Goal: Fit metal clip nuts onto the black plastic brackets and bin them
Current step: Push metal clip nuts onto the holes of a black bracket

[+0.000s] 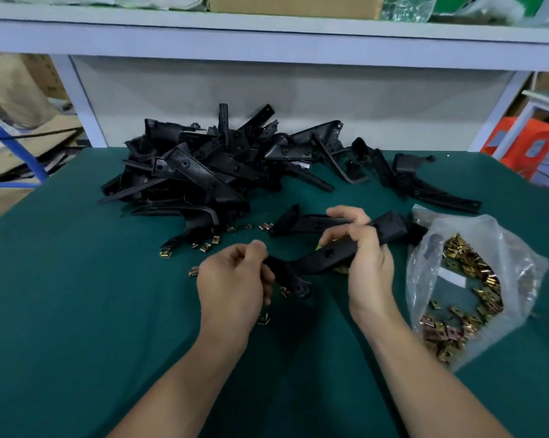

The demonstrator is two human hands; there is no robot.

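A long black plastic bracket (317, 260) is held between both hands over the green table (77, 311). My left hand (235, 286) curls its fingers round the bracket's lower left end. My right hand (364, 260) grips the bracket's upper right part, thumb and fingers wrapped round it. Whether a clip nut is pinched in either hand is hidden. A second black bracket (311, 222) lies just behind my hands. Loose brass-coloured clip nuts (205, 247) are scattered on the table to the left and under my hands.
A big heap of black brackets (203, 172) fills the table's far middle, with more brackets (424, 184) to the right. A clear plastic bag of clip nuts (466, 298) lies open at the right. A shelf frame and cardboard boxes stand behind.
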